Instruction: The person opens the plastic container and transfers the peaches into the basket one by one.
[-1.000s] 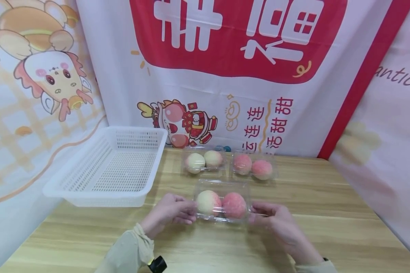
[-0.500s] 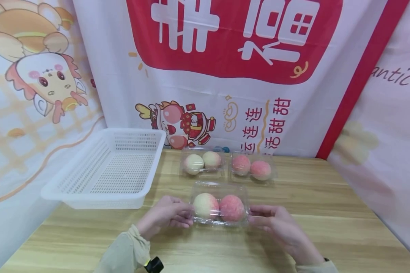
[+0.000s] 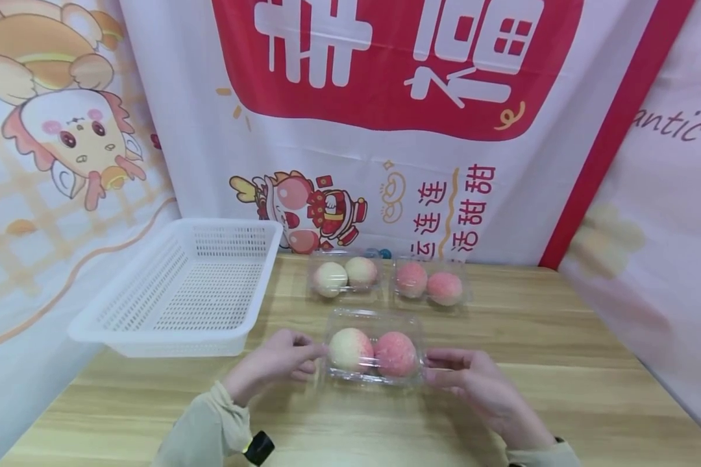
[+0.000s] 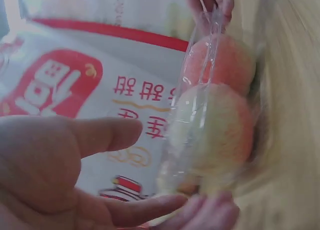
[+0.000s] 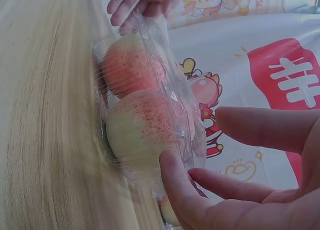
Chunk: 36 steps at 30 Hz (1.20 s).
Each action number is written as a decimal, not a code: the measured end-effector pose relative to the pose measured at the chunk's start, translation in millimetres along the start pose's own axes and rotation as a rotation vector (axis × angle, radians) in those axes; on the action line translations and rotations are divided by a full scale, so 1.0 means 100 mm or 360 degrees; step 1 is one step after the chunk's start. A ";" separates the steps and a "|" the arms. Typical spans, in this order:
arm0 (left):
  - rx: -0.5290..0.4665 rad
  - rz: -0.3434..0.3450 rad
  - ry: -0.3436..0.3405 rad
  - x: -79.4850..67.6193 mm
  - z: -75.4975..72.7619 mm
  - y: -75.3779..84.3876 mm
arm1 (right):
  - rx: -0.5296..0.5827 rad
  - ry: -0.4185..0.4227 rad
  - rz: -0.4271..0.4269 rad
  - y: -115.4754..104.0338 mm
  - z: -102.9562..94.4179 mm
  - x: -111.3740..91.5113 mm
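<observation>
A clear plastic clamshell box (image 3: 376,377) sits on the wooden table in front of the person. Inside lie two peaches side by side, a pale one with a red blush (image 3: 352,349) on the left and a pinker one (image 3: 396,354) on the right. My left hand (image 3: 276,362) is at the box's left end, its index fingertip right at the edge. In the left wrist view its thumb and fingers are spread apart. At the opposite end is my right hand (image 3: 476,383), fingertips close against the side and thumb held apart in the right wrist view.
A white perforated plastic basket (image 3: 175,336) stands at the left. Behind the front box are two more clear boxes, one with pale peaches (image 3: 330,279) and one with pink peaches (image 3: 445,288). A printed cloth banner (image 3: 304,146) hangs along the table's back edge.
My left hand has drawn slightly left, its lower fingers coming away from the box. The right hand keeps its place at the other end. The head view has shifted a little.
</observation>
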<state>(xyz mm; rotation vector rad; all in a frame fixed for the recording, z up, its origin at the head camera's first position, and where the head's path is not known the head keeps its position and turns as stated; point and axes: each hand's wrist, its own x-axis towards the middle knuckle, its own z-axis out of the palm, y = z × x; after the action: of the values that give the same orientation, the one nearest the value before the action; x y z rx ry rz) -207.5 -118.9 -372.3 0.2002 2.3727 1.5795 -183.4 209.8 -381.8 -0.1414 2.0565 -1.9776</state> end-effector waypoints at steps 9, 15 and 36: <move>0.1096 0.0702 0.0007 -0.03 0.13 0.37 | 0.0189 -0.0168 0.0001 -0.01 -0.04 -0.01; 0.1522 0.1214 -0.0201 0.15 0.13 0.38 | 0.0212 -0.0214 -0.0027 0.04 -0.09 -0.02; 0.1838 0.1378 -0.0200 0.15 0.36 0.25 | 0.0319 -0.0161 0.0039 0.06 -0.07 -0.03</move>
<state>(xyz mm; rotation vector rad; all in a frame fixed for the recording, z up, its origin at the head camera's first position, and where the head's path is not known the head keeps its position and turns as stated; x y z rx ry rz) -211.8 -73.5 -365.1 1.6252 2.9187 0.0928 -181.1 217.6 -387.2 -0.1697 1.7786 -2.1022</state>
